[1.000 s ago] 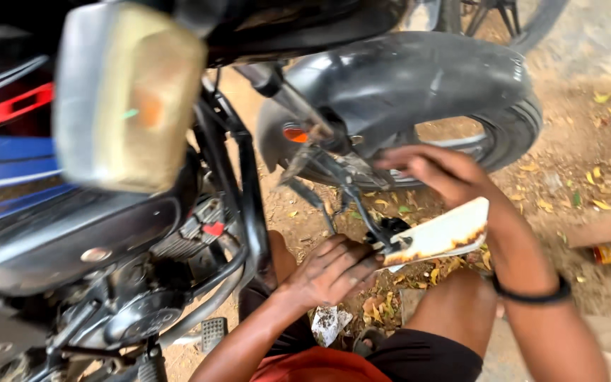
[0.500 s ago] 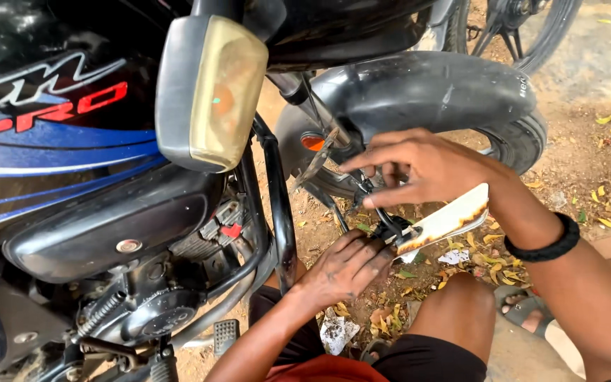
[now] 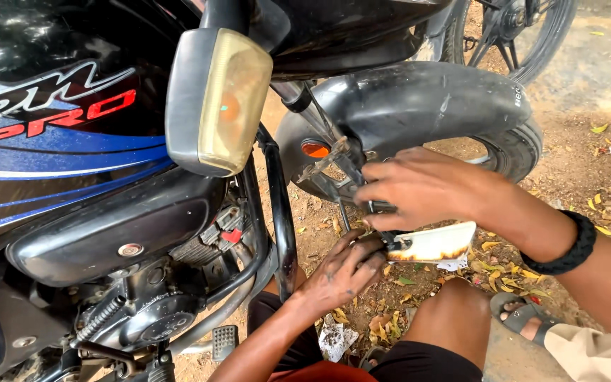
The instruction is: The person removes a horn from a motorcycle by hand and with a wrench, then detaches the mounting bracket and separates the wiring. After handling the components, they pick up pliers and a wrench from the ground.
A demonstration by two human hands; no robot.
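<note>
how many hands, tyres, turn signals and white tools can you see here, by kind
hands: 2, left hand and right hand
tyres: 2, front tyre and far tyre
turn signals: 1, turn signal
white tools: 1, white tool
total: 6

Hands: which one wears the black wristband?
The right hand, resting on the front wheel hub by the white-handled tool, has it. The greasy left hand below has a bare wrist.

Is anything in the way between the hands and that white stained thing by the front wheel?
Nothing visible. The left hand touches the dark end of the white stained piece from below, and the right hand lies directly above it, beside the front wheel.
</note>
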